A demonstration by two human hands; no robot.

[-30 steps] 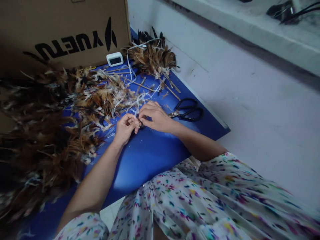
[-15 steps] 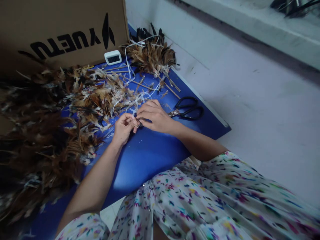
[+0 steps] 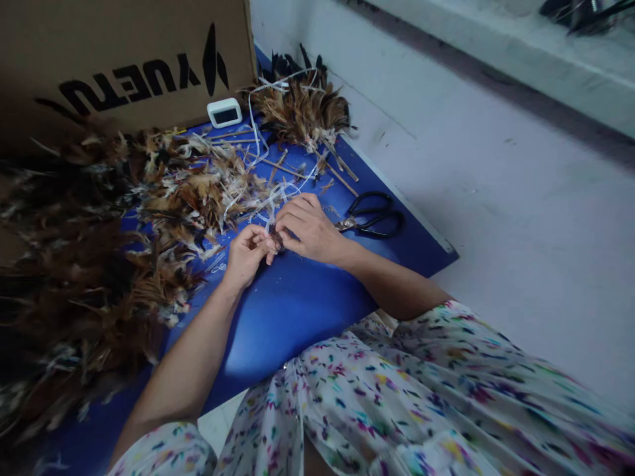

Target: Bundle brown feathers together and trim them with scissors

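My left hand [image 3: 245, 252] and my right hand [image 3: 308, 229] meet fingertip to fingertip over a blue board [image 3: 292, 304]. Both pinch a small dark brown feather piece [image 3: 276, 242] between them; the fingers of each hand are curled closed. White plastic strips [image 3: 275, 198] lie tangled just beyond the hands. Black scissors [image 3: 373, 216] rest on the board right of my right hand, untouched.
A large heap of brown and black feathers [image 3: 89, 264] covers the left of the board. A tied feather bunch [image 3: 302, 112] lies at the far end. A brown cardboard box [image 3: 124, 59] and a small white digital device [image 3: 225, 114] stand behind. Grey floor [image 3: 496, 198] lies to the right.
The hands have stayed together at the same spot; the right fingers shifted slightly on the small piece. The view moved a little.
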